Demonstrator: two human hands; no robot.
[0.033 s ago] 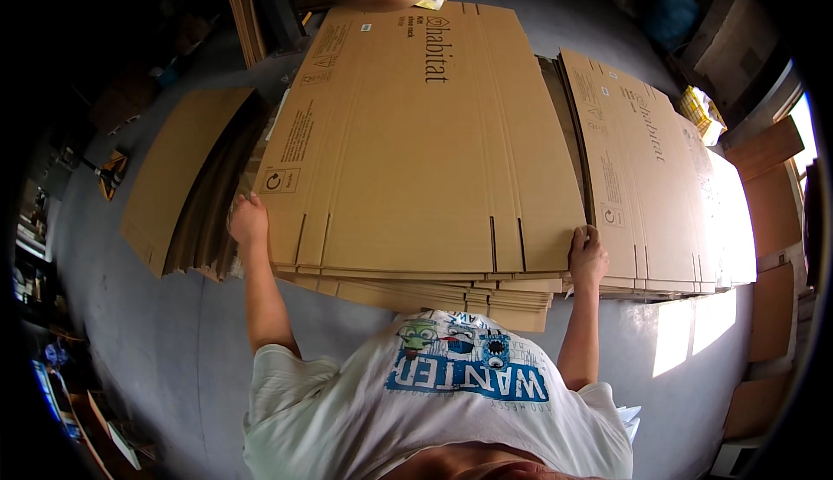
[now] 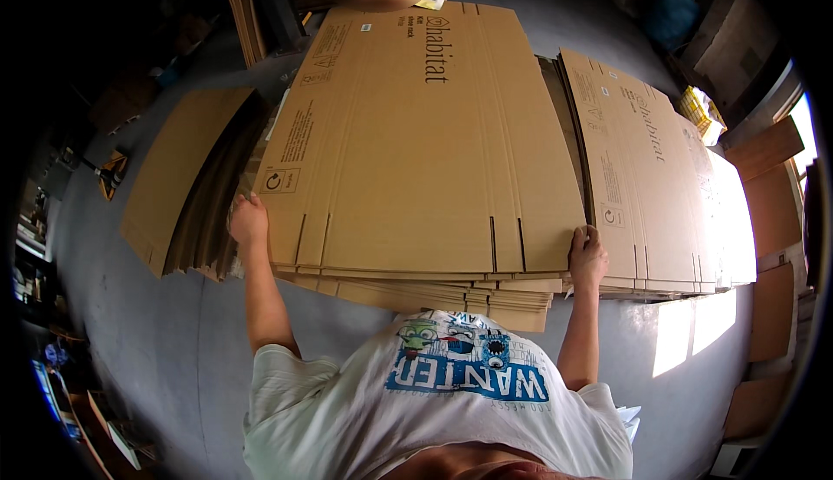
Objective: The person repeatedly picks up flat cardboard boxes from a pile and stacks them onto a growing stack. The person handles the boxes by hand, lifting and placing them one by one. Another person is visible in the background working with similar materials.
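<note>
Cardboard sheet (image 2: 416,141) between left hand (image 2: 248,220), right hand (image 2: 588,254); grip seemingly edge-on.

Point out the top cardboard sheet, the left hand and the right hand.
top cardboard sheet (image 2: 416,141), head view, middle of its flat face
left hand (image 2: 248,221), head view, back of the hand at the sheet's left corner
right hand (image 2: 588,256), head view, back of the hand at the sheet's right corner

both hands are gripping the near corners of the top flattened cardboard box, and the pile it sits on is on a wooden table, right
Not quite. The left hand and right hand do grip the near corners of the top flattened cardboard box, but the head view shows the pile lying on a grey concrete floor, not a wooden table.
</note>
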